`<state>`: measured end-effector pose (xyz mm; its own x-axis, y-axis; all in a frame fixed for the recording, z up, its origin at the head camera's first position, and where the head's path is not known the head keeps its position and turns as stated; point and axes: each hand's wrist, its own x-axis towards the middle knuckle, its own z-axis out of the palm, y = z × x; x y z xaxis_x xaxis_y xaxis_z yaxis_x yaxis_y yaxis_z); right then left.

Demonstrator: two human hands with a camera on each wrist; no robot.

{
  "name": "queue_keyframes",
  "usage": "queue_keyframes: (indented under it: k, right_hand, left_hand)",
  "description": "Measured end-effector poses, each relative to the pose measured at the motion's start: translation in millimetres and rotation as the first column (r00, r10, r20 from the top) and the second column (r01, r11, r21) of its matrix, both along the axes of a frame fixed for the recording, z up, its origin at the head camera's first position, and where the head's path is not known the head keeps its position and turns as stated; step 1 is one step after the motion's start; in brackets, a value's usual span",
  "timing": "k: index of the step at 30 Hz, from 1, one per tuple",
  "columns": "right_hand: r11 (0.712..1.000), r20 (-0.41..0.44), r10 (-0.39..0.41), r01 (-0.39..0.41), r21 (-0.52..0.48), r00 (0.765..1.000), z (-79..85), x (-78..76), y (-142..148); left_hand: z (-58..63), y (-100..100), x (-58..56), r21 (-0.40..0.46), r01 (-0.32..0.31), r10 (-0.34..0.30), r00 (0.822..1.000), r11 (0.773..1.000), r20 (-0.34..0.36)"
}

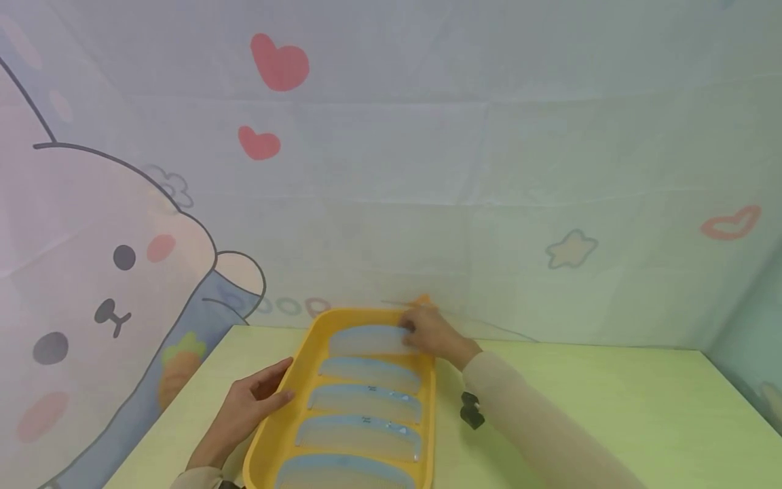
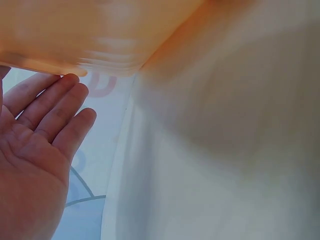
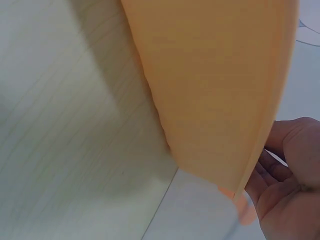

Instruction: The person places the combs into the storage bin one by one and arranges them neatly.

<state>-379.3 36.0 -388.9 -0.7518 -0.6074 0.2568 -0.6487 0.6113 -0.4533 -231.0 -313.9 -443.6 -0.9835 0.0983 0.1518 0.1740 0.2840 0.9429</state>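
A yellow tray (image 1: pixel 256 441) holds several translucent blue combs, laid crosswise in a column. My right hand (image 1: pixel 424 331) reaches over the tray's far right corner with curled fingers. It pinches the right end of the farthest comb (image 1: pixel 360 338), and the fingers cover that end. From the right wrist, the hand (image 3: pixel 290 185) shows beyond the tray's rim, its fingertips partly hidden behind the wall. My left hand (image 1: pixel 244 407) is at the tray's left side, thumb by the rim. In the left wrist view its fingers (image 2: pixel 62 112) extend fairly straight, fingertips at the tray's edge.
The tray stands on a pale yellow-green table (image 1: pixel 586 407), its far end close to the back cloth (image 1: pixel 391 170), which is printed with hearts and a cartoon animal. A small black object (image 1: pixel 471 411) shows beside the right sleeve (image 1: pixel 531 421).
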Motion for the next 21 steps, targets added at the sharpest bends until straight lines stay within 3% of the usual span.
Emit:
queue_keyframes:
  k: [8,21]
  right_hand:
    - [0.992,-0.029,0.033,-0.029,0.126,0.999,-4.5,-0.2,-6]
    - [0.972,-0.022,0.002,0.003,0.234,1.0,-11.0,-12.1,-13]
  left_hand:
    - [1.4,0,0.0,0.019,0.003,-0.003,1.0,1.0,0.014]
    - [2.4,5,-1.5,0.022,-0.015,0.015,1.0,1.0,0.022]
